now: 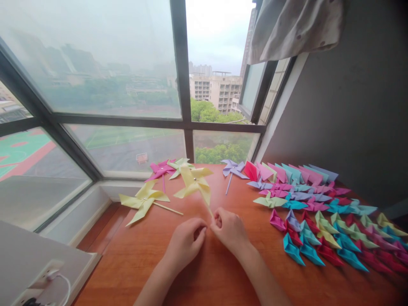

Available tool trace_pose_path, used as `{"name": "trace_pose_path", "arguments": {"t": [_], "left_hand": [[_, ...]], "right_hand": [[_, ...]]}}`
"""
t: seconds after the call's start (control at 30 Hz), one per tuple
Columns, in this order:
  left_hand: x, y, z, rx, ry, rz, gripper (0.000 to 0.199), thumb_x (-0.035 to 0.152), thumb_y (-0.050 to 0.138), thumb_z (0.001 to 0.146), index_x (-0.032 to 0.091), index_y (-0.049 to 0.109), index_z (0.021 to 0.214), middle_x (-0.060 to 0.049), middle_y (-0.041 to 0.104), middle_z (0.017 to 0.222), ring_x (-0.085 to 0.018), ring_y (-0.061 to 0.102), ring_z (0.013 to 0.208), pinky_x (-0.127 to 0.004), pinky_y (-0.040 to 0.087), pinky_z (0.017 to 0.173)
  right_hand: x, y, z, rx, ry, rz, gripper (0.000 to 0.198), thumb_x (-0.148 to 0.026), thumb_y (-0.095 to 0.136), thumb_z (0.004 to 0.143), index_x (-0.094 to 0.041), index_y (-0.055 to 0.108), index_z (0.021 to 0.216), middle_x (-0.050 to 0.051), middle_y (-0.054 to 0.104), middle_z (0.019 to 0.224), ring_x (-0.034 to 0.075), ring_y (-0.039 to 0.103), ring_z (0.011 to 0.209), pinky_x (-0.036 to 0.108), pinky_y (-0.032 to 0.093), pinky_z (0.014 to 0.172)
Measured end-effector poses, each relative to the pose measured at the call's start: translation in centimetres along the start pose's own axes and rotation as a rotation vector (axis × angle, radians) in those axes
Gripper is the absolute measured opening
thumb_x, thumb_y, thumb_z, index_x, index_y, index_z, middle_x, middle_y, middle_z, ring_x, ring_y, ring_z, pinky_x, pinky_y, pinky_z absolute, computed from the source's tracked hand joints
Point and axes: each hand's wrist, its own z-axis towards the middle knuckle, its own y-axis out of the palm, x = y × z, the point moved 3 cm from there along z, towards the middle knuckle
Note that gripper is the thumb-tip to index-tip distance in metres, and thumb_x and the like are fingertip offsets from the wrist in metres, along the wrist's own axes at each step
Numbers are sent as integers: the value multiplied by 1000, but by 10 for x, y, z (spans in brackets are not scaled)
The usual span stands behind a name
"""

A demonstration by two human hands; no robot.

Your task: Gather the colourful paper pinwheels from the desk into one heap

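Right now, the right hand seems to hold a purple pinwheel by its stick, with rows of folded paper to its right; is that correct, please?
Not quite: the head view shows a pale yellow pinwheel, not purple. The right hand holds it by its stick, with rows of folded paper to its right.

Right hand (230,229) pinching yellow paper pinwheel (195,183) by its stick (208,208), left hand (186,240) curled just beside, four more pinwheels (144,201) on wood table (127,263), origami boats (329,251) off right
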Motion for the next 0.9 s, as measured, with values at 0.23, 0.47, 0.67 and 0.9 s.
{"name": "trace_pose_path", "arguments": {"t": [0.23, 0.47, 0.67, 0.9], "left_hand": [[-5, -6, -67, 153, 55, 87, 14, 19, 49, 89, 21, 62, 85, -2, 66, 74, -15, 61, 64, -23, 48, 61], [-13, -15, -82, 341, 101, 212, 17, 19, 50, 90, 23, 63, 100, -3, 70, 92, -17, 68, 81, -25, 53, 72], [-13, -11, -63, 305, 112, 295, 20, 16, 46, 90, 22, 61, 102, -5, 68, 102, -18, 68, 87, -28, 54, 75], [-11, -10, -55, 244, 81, 351, 18, 17, 46, 90, 22, 61, 98, -6, 67, 100, -21, 66, 85, -33, 54, 74]], "right_hand": [[-39, 21, -1, -202, -409, -31, 10, -23, 57, 81, -22, 65, 87, 0, 72, 79, 14, 65, 70, 22, 33, 58], [-48, 32, 13, -219, -409, -46, 19, -35, 51, 89, -25, 66, 93, 2, 73, 88, 16, 67, 79, 23, 41, 66], [20, -3, 69, -5, 345, -216, 40, -49, 43, 93, -17, 62, 108, 15, 71, 98, 27, 68, 92, 35, 48, 76], [52, -13, 112, -45, 480, -220, 40, -36, 46, 91, -8, 60, 115, 24, 66, 110, 32, 65, 102, 41, 49, 81]]}}
